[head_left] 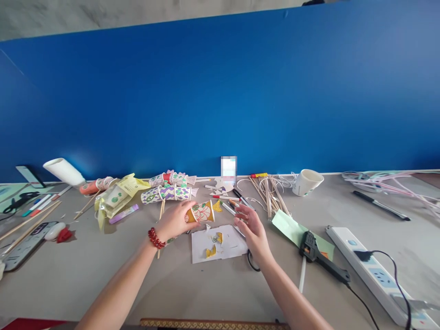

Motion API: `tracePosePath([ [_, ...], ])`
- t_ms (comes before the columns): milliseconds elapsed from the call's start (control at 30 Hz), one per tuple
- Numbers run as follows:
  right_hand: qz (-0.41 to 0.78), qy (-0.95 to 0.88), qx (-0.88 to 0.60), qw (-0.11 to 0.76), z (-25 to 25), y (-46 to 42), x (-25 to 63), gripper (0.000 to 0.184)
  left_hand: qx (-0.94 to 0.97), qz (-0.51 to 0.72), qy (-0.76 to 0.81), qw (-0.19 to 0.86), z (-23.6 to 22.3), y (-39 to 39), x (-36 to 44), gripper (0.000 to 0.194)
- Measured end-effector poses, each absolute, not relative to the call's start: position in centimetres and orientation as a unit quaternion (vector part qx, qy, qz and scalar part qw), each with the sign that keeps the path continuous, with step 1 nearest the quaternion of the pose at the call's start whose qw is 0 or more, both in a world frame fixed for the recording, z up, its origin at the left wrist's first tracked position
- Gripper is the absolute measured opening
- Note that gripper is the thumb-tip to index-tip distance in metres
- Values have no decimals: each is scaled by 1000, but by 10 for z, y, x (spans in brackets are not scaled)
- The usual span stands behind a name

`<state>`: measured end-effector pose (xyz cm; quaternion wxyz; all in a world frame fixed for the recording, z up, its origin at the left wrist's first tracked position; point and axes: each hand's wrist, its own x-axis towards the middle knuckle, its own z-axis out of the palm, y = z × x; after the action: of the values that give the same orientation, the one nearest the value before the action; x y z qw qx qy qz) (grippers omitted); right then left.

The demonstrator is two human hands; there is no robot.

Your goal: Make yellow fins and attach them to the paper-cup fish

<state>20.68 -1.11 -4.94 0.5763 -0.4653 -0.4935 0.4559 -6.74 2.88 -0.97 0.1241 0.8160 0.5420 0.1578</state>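
Note:
My left hand, with a red bead bracelet at the wrist, is wrapped around a paper-cup fish. The fish is yellow with drawn scale lines and a yellow tail piece at its right end; my hand covers much of its body. To the right, my right hand hovers with its fingers apart and curved, close to several pens. Between and below both hands lies a white paper sheet bearing small yellow cut-out pieces.
Two more paper-cup fish lie at the back left beside a yellow wipes packet. Wooden sticks and a white paper cup stand back right. A black glue gun and a power strip with cords occupy the right.

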Motion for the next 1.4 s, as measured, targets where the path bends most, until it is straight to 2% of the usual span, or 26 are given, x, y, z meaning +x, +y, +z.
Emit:
tracePosePath([
  [133,430,-540,-492,530,-59,-15,216,36,830,144,524,126,-18,42,-61,58],
  [400,366,-707,-508,329,-61,-22,216,13,841,116,516,111,-25,54,-53,64],
  [600,306,-776,-507,219,-57,-13,209,16,849,101,509,100,-26,52,-50,67],
  [867,304,-788,-491,213,-60,-18,207,14,857,73,503,83,-27,59,-52,69],
  [1133,309,-771,-503,238,-59,-24,219,14,857,78,503,78,-28,61,-63,81],
  [1400,318,-756,-516,247,-57,-28,229,15,847,112,512,86,-26,47,-89,79],
])
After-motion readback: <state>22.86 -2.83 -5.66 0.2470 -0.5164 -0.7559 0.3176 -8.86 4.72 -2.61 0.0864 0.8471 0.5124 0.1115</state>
